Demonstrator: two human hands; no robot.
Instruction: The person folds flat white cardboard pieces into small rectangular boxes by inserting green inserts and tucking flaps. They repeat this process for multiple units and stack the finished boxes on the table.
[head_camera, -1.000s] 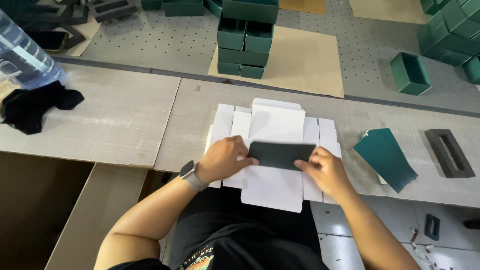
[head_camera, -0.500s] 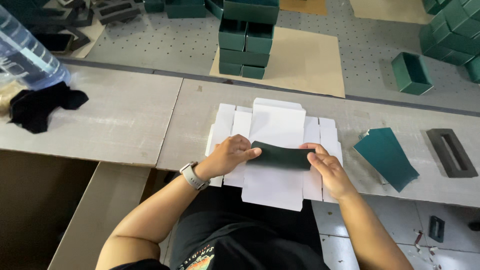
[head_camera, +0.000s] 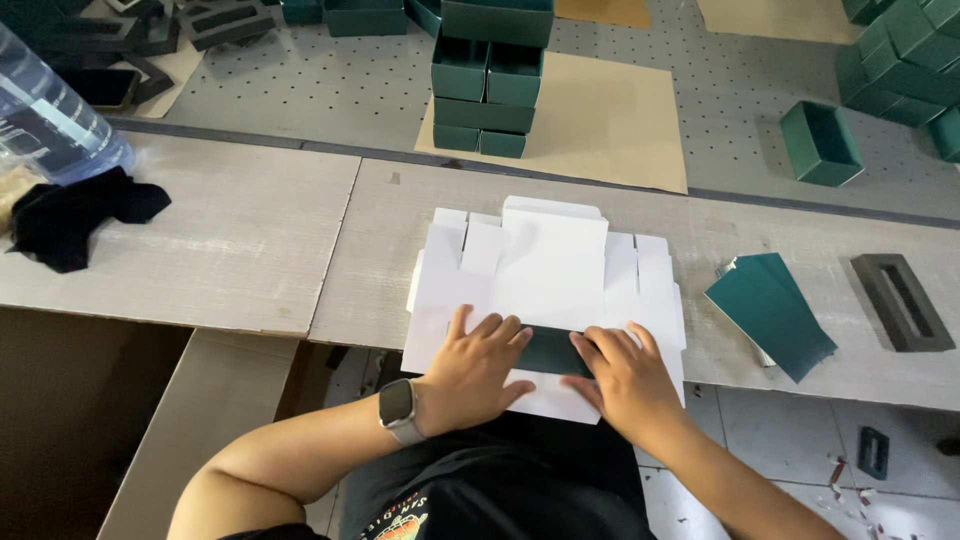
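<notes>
Head view | left hand (head_camera: 478, 363) and right hand (head_camera: 622, 372) flat, unclenched, pressing dark green sheet (head_camera: 551, 351) onto near edge of white box blank (head_camera: 548, 285) | risk: uneven pressure skewing sheet, likely creasing

Stacked dark-green boxes (head_camera: 492, 75) — flat white carton blank (head_camera: 545, 275) on bench.

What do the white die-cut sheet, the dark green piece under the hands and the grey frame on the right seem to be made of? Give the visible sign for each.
White die-cut sheet: probably thin matte card; flat, with cut flaps and crease lines.
Dark green piece: likely matte paper or card wrap; thin and flat.
Grey frame: possibly foam or dense board; thick walls, dull surface.
</notes>
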